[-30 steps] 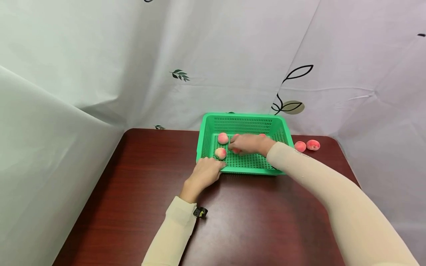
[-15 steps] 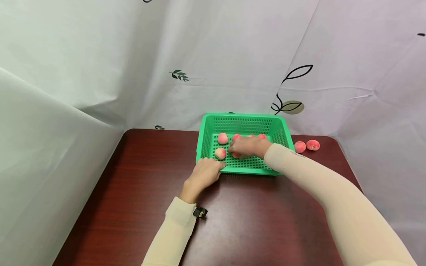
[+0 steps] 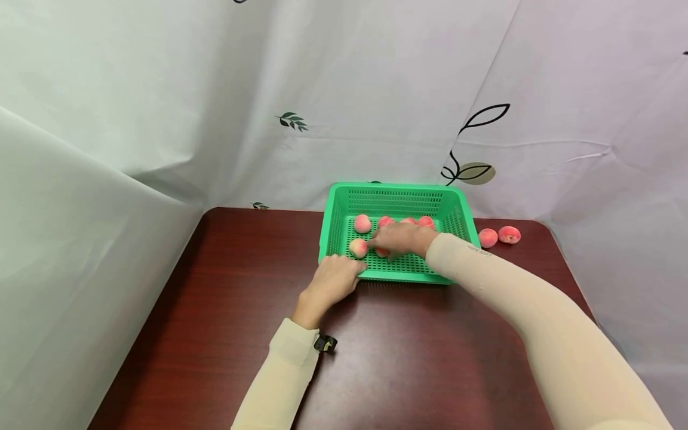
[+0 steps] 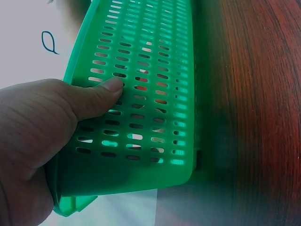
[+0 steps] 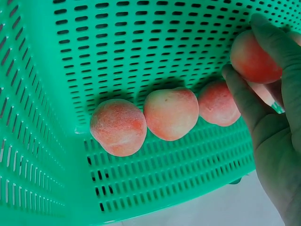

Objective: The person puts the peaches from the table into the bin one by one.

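Note:
A green perforated plastic basket (image 3: 414, 277) stands on the table with several pink peaches inside. My left hand (image 3: 333, 280) grips its near rim at the left corner, thumb pressed on the outer wall in the left wrist view. Inside the basket, my right hand (image 3: 402, 237) holds a peach (image 5: 255, 57) between thumb and fingers, low over the slotted floor. Just left of that hand lies a yellowish-pink peach (image 3: 358, 248), with another peach (image 3: 362, 224) behind it. Along the far side sit three more, including a peach (image 3: 426, 221) partly behind the right hand.
Two peaches, a round peach (image 3: 488, 237) and a flatter peach (image 3: 509, 235), lie on the dark red-brown table (image 3: 236, 310) right of the basket. A white curtain (image 3: 258, 89) with leaf prints hangs behind and at both sides.
My right hand has shifted slightly toward the near side of the basket, so the far peaches show more. The left hand keeps its grip on the rim.

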`<state>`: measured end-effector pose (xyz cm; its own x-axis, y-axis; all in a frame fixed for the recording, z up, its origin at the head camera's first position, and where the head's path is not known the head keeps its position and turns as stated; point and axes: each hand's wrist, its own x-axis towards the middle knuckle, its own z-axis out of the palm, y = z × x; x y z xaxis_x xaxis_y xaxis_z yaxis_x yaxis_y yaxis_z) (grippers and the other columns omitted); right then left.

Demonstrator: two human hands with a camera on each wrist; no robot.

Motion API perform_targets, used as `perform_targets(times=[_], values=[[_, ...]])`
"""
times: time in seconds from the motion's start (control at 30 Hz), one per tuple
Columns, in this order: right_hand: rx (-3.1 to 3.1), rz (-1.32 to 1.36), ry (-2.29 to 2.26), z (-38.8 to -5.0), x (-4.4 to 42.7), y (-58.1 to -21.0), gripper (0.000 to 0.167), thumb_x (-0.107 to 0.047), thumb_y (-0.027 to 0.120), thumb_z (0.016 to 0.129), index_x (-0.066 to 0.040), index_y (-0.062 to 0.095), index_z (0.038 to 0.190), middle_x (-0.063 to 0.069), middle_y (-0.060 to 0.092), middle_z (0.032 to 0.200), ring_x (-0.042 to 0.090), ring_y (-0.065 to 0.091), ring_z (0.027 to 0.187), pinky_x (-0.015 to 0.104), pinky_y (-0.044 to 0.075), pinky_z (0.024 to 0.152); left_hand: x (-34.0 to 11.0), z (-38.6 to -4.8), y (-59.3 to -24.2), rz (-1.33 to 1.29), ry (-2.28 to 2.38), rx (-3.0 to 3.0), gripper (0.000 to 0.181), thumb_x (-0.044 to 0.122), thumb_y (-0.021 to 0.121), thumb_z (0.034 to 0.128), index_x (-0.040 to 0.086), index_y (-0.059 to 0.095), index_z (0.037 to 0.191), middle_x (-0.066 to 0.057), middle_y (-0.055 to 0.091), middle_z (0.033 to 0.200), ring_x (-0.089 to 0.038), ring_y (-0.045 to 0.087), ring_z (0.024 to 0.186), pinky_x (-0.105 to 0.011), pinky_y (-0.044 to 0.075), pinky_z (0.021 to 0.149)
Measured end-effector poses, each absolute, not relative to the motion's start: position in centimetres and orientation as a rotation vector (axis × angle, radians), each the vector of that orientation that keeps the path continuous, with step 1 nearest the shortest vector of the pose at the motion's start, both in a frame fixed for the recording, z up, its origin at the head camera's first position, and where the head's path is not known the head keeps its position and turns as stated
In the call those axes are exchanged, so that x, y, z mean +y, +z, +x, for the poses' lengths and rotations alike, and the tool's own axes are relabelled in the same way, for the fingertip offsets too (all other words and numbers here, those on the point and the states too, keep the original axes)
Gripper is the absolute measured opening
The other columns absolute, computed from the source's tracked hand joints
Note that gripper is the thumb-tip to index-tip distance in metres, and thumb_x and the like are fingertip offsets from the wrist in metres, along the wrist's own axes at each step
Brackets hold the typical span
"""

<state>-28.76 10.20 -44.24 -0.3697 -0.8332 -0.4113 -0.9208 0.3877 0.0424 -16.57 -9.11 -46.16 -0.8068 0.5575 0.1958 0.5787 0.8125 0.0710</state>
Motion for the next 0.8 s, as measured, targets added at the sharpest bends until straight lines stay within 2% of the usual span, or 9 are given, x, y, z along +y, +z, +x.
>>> perform_targets(times=[0.1, 0.23, 0.43, 0.53, 0.67, 0.73, 0.8], values=[[2.335, -1.523, 0.351, -28.7, 10.3, -44.1, 0.038, -0.017, 0.085, 0.085, -0.017, 0.065, 0.116, -0.006, 0.06, 0.092, 0.012, 0.058, 0.083, 0.027, 0.051, 0.074, -9.1, -16.6, -46.1, -0.892, -0.18, -2.831, 0.035, 0.01, 0.068, 0.0915, 0.02, 0.047, 0.066, 0.001, 0.043, 0.057, -0.023, 0.05, 0.052, -0.037, 0.032, 0.044], [2.342, -1.517, 0.333, -28.8, 10.3, -44.0, 0.042, -0.019, 0.086, 0.085, -0.013, 0.065, 0.121, -0.002, 0.064, 0.098, 0.015, 0.062, 0.089, 0.031, 0.054, 0.082, -9.2, -16.6, -46.2, -0.889, -0.178, -2.827, 0.035, 0.01, 0.069, 0.091, 0.02, 0.047, 0.065, 0.0, 0.044, 0.057, -0.023, 0.052, 0.053, -0.038, 0.035, 0.045], [2.347, -1.502, 0.351, -28.9, 10.5, -43.8, 0.041, -0.021, 0.086, 0.085, -0.013, 0.064, 0.118, 0.002, 0.067, 0.107, 0.017, 0.064, 0.095, 0.033, 0.055, 0.087, -9.2, -16.6, -46.1, -0.893, -0.182, -2.83, 0.034, 0.01, 0.069, 0.0911, 0.019, 0.049, 0.066, -0.001, 0.046, 0.057, -0.025, 0.055, 0.055, -0.039, 0.037, 0.045], [2.351, -1.487, 0.339, -28.9, 10.7, -43.7, 0.036, -0.021, 0.085, 0.085, -0.014, 0.064, 0.113, 0.0, 0.066, 0.102, 0.015, 0.062, 0.089, 0.03, 0.053, 0.078, -9.2, -16.7, -46.1, -0.885, -0.182, -2.83, 0.033, 0.011, 0.069, 0.0905, 0.019, 0.049, 0.066, -0.001, 0.047, 0.057, -0.026, 0.054, 0.054, -0.04, 0.037, 0.045], [2.373, -1.448, 0.31, -28.9, 11.1, -43.5, 0.033, -0.022, 0.085, 0.085, -0.016, 0.062, 0.109, -0.003, 0.061, 0.089, 0.013, 0.056, 0.075, 0.028, 0.046, 0.058, -9.2, -16.7, -46.2, -0.871, -0.175, -2.834, 0.033, 0.012, 0.07, 0.0898, 0.02, 0.049, 0.066, -0.001, 0.047, 0.057, -0.027, 0.054, 0.053, -0.04, 0.035, 0.044], [2.387, -1.44, 0.296, -28.9, 11.4, -43.4, 0.034, -0.024, 0.084, 0.086, -0.017, 0.063, 0.111, -0.003, 0.06, 0.088, 0.013, 0.055, 0.073, 0.028, 0.045, 0.058, -9.2, -16.7, -46.3, -0.872, -0.176, -2.833, 0.033, 0.012, 0.069, 0.09, 0.02, 0.049, 0.066, -0.001, 0.046, 0.057, -0.026, 0.053, 0.052, -0.039, 0.033, 0.044], [2.4, -1.439, 0.268, -28.8, 11.6, -43.1, 0.033, -0.025, 0.083, 0.088, -0.016, 0.064, 0.113, -0.003, 0.062, 0.091, 0.013, 0.057, 0.075, 0.028, 0.048, 0.063, -9.2, -16.6, -46.3, -0.877, -0.178, -2.83, 0.033, 0.011, 0.069, 0.0903, 0.02, 0.049, 0.066, 0.0, 0.045, 0.056, -0.025, 0.051, 0.051, -0.038, 0.032, 0.043]])
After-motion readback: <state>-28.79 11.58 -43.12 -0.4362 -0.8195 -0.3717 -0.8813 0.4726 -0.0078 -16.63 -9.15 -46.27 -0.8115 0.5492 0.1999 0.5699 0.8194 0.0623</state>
